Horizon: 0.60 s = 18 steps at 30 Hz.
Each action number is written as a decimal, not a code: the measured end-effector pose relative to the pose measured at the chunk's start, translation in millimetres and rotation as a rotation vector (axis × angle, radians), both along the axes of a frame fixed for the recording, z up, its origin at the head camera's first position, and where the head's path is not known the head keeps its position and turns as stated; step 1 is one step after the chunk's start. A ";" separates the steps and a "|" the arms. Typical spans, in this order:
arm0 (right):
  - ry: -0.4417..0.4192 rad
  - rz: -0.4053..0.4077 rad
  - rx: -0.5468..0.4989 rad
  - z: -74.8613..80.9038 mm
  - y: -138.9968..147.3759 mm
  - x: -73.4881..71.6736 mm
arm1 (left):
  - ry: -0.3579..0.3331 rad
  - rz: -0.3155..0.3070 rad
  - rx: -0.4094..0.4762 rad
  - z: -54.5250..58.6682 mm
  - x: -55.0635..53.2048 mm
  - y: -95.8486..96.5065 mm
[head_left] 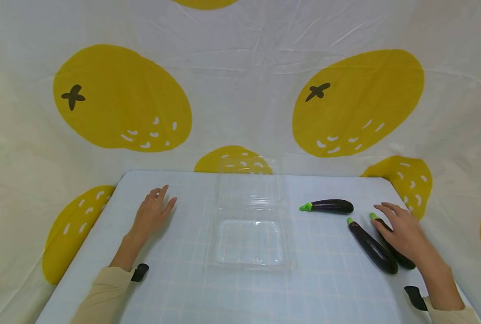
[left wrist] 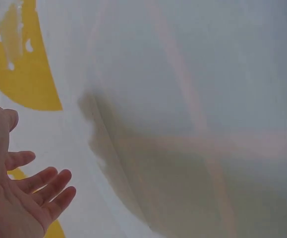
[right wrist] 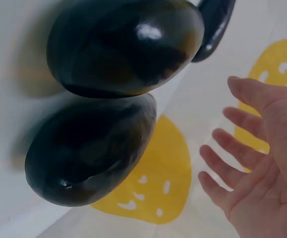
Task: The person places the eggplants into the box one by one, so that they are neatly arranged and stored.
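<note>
The person's left sleeve (head_left: 102,292) and right sleeve (head_left: 455,316) are plain beige cloth — the left one lightly creased — and each ends short of the hand. From the inner side of each sleeve end juts a small, blunt black piece, a left mount (head_left: 140,272) and a right mount (head_left: 415,298). The left hand (head_left: 151,213) and right hand (head_left: 404,236) are bare.

No words, labels, brands or numbers readable from here; just dark cross-shaped marks (head_left: 73,96) printed on two big yellow fruits (head_left: 123,96), far backdrop (head_left: 240,90), left and right.
</note>
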State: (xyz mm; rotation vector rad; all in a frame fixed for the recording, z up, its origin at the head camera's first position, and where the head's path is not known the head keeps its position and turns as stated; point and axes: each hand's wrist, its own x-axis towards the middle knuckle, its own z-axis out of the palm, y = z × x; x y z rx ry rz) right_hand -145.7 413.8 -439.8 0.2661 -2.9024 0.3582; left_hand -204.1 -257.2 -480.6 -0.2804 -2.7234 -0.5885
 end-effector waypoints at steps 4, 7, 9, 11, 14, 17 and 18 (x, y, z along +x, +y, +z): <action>0.011 0.010 -0.013 -1.5 -3.6 5.6 | -0.057 -0.002 0.035 0.9 2.8 11.5; 0.001 0.016 -0.028 -3.3 -6.7 10.8 | -0.088 -0.007 0.078 1.5 6.4 19.6; -0.023 0.012 -0.034 -4.4 -7.1 14.1 | -0.106 -0.018 0.112 2.6 8.4 25.3; -0.052 -0.002 -0.041 -5.0 -7.6 17.4 | -0.126 -0.030 0.142 3.3 9.5 30.8; -0.075 -0.018 -0.047 -5.7 -8.8 21.6 | -0.149 -0.063 0.184 4.6 11.1 39.3; -0.074 -0.018 -0.052 -6.5 -11.4 25.4 | -0.161 -0.093 0.216 5.4 13.7 47.7; -0.069 -0.014 -0.051 -7.2 -12.3 26.8 | -0.162 -0.102 0.227 5.6 14.6 50.5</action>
